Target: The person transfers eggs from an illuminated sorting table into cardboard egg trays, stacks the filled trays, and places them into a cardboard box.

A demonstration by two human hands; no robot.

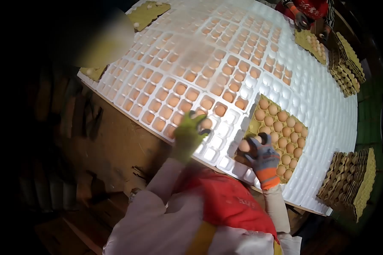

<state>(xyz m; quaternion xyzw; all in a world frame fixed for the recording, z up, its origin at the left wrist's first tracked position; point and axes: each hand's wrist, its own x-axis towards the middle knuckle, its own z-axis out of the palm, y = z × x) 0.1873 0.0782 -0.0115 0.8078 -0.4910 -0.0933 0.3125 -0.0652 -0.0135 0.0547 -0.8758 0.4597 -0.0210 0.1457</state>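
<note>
My left hand (187, 136), in a yellow-green glove with dark fingertips and smeared by motion, is over the white foam tray (213, 154). Its fingers curl around a brown egg (206, 123) at the edge of the filled cells; I cannot tell whether the egg rests in its cell. My right hand (266, 159) wears a grey and orange glove. Its fingers close on an egg (244, 145) at the near left edge of the pulp egg flat (254, 126), with another egg (258, 139) by its fingertips. Many eggs sit in the flat's far and right rows.
Foam trays with eggs (181, 89) spread across the table. Stacks of pulp flats stand at the right edge (347, 182) and far right (347, 63). A co-worker's gloved hand (301, 20) is beside another flat (304, 41). A blurred pale shape (108, 40) blocks the upper left.
</note>
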